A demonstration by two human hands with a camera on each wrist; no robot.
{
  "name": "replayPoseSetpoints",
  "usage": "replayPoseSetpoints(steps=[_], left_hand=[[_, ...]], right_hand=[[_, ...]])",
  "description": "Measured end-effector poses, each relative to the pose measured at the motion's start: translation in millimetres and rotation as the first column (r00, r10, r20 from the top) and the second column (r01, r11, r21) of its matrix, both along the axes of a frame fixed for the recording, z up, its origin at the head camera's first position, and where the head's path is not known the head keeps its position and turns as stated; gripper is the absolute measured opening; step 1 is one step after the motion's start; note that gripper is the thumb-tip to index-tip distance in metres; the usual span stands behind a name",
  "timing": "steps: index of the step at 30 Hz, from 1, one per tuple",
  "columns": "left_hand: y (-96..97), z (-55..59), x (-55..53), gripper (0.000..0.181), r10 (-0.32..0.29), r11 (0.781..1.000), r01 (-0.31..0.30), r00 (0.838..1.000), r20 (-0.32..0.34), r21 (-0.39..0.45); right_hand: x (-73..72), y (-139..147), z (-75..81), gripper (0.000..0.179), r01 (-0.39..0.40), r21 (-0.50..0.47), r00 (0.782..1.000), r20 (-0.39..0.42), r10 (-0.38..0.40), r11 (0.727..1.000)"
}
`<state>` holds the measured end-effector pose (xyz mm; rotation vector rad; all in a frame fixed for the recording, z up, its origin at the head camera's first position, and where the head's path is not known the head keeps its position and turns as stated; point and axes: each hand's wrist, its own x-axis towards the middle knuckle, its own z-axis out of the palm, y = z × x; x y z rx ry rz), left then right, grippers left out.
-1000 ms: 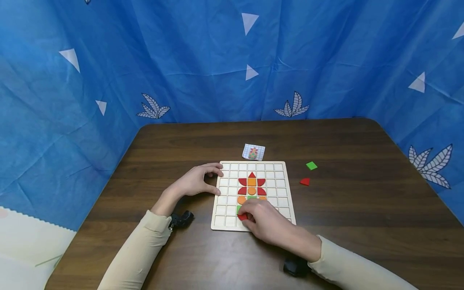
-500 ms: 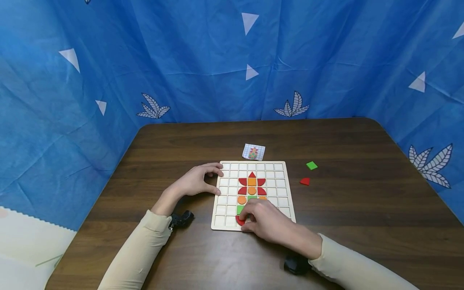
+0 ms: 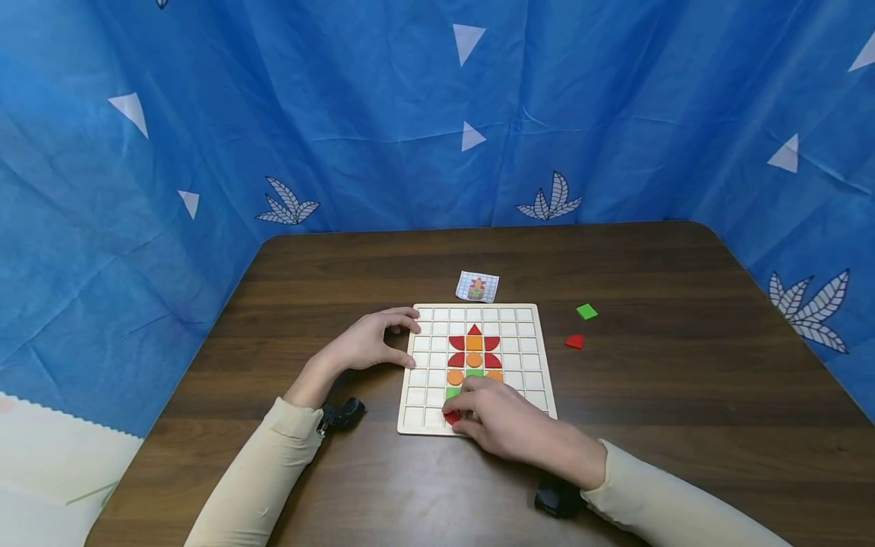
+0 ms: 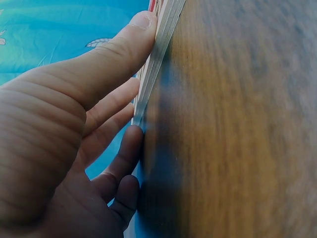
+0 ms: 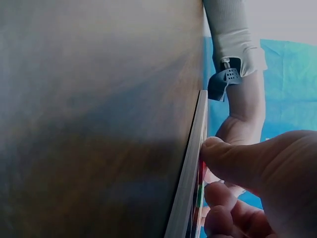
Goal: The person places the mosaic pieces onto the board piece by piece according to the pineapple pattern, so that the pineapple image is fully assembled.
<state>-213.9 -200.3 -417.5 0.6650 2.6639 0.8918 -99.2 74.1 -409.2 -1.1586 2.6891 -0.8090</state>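
Note:
A pale wooden grid board lies on the table, carrying a pattern of red, orange and green tiles. My left hand rests at its left edge, thumb and fingertips spread along the rim; the left wrist view shows the thumb against the board's side. My right hand pinches a red curved-edged tile at a cell in the board's front row, under a green tile. In the right wrist view the thumb overlaps the tile and the other fingers are curled. The right hand hides part of the pattern.
A small printed pattern card lies just behind the board. Right of the board are a loose green square tile and a red tile. A blue curtain hangs behind the brown table.
My right hand has shifted the red tile slightly left and turned it at the front-row cell. The left hand stays at the board's edge.

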Motion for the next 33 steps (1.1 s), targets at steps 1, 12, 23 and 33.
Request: replayPoseSetpoints(steps=[1, 12, 23, 33], left_hand=[[0.4, 0.6, 0.3, 0.052, 0.0, 1.0, 0.0, 1.0, 0.001, 0.0], [0.9, -0.6, 0.9, 0.052, 0.013, 1.0, -0.013, 1.0, 0.013, 0.0], [0.8, -2.9, 1.0, 0.052, 0.008, 1.0, -0.008, 1.0, 0.01, -0.002], [0.8, -3.0, -0.6, 0.052, 0.005, 1.0, -0.005, 1.0, 0.004, -0.009]], right_hand=[[0.1, 0, 0.2, 0.018, 0.0, 0.002, 1.0, -0.006, 0.0, 1.0], [1.3, 0, 3.4, 0.023, -0.021, 0.116, 0.999, -0.039, 0.026, 0.993], [-5.9, 8, 4.0, 0.017, -0.051, 0.043, 0.998, -0.026, 0.052, 0.998], [-50.3, 53, 24.8, 0.017, 0.121, -0.033, 0.98, 0.165, -0.114, 0.992]])
